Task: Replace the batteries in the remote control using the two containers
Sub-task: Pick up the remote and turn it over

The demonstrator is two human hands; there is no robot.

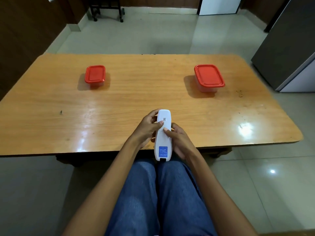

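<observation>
Both hands grip remote control (162, 138), back face up, over near edge of table (136, 92) | left hand (146, 128) curled round upper half, thumb on back | right hand (179, 140) wraps lower half, thumb on back | left container (95, 74), right container (208, 75): red lids on, well apart at far side.
</observation>
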